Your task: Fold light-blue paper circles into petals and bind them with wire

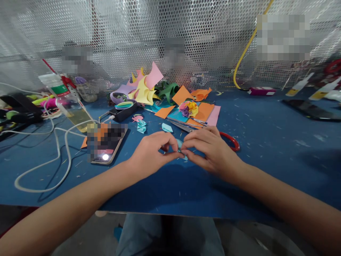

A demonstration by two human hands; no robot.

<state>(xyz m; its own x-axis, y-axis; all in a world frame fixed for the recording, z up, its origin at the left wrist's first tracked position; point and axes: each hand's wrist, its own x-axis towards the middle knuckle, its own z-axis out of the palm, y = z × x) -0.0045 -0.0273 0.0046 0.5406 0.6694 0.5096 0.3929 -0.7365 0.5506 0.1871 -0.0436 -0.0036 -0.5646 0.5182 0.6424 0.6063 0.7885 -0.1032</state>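
Between my two hands is a small piece of light blue paper [179, 143], pinched at its edges and partly hidden by fingers. My left hand [151, 151] grips it with thumb and forefinger. From the other side, the fingertips of my right hand [210, 147] close on the same piece. Scissors with red handles [234, 142] lie just behind my right hand, which covers part of them. Another light blue paper piece [167, 127] rests beyond my hands, near a crumpled light blue one [141, 126] and a small pink one [137, 117].
A paper flower [188, 108] sits on orange and pink sheets behind the scissors. Colored paper scraps [144, 90] pile against the perforated metal screen [213, 42]. To the left are a phone [114, 144], a looping white cable [69, 156] and a bottle [71, 110]. A dark phone [311, 109] lies right.
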